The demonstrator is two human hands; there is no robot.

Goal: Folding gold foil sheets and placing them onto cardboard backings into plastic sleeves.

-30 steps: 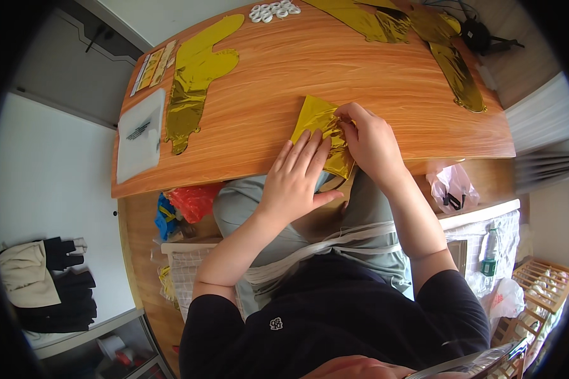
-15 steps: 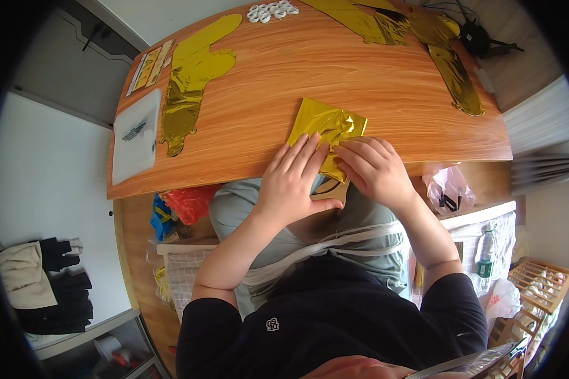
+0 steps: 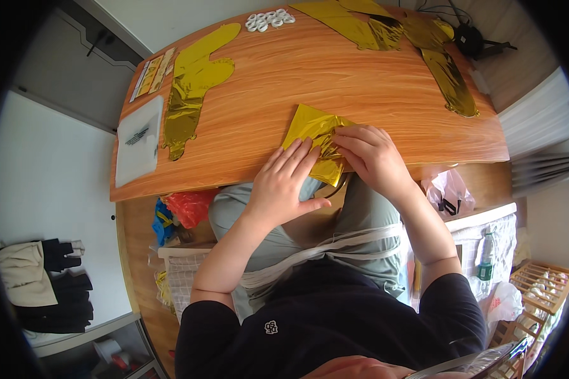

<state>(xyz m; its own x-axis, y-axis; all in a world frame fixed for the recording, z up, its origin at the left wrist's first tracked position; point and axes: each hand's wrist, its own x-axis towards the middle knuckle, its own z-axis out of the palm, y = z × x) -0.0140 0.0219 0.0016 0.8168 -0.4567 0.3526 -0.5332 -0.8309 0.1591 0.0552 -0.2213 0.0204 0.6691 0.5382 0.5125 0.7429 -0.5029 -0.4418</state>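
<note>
I see both hands pressing the folded gold foil piece [image 3: 315,142] at the desk's [image 3: 265,95] near edge: left hand [image 3: 284,186] flat, open; right hand [image 3: 373,155] curled, pinching its crumpled side. Uneven pressure could tear the foil or slide it off.

A seated person in a black short-sleeved T-shirt with a small white chest emblem, pale grey-green trousers and a light strap across the lap; both forearms bare.
</note>
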